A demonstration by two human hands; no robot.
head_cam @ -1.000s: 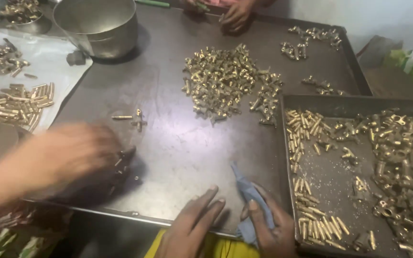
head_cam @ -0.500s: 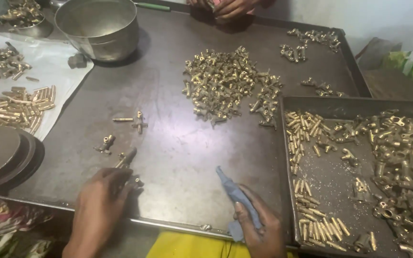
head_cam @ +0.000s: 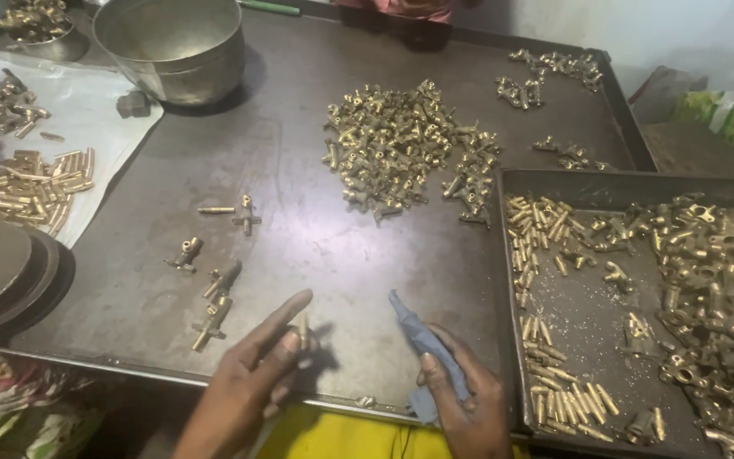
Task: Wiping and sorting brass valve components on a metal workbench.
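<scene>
Brass pin (head_cam: 303,331) pinched in left hand (head_cam: 248,382)
Right hand (head_cam: 460,399) grips blue tool (head_cam: 422,344) nearby, fittings (head_cam: 214,297) left of both

steel bowl (head_cam: 176,47), white sheet (head_cam: 87,110), heaped brass fittings (head_cam: 401,144), side tray (head_cam: 554,183)

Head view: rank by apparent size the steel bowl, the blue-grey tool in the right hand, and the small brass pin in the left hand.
1. Steel bowl, though partly cut off at the top edge.
2. Blue-grey tool in the right hand.
3. Brass pin in the left hand.
</scene>
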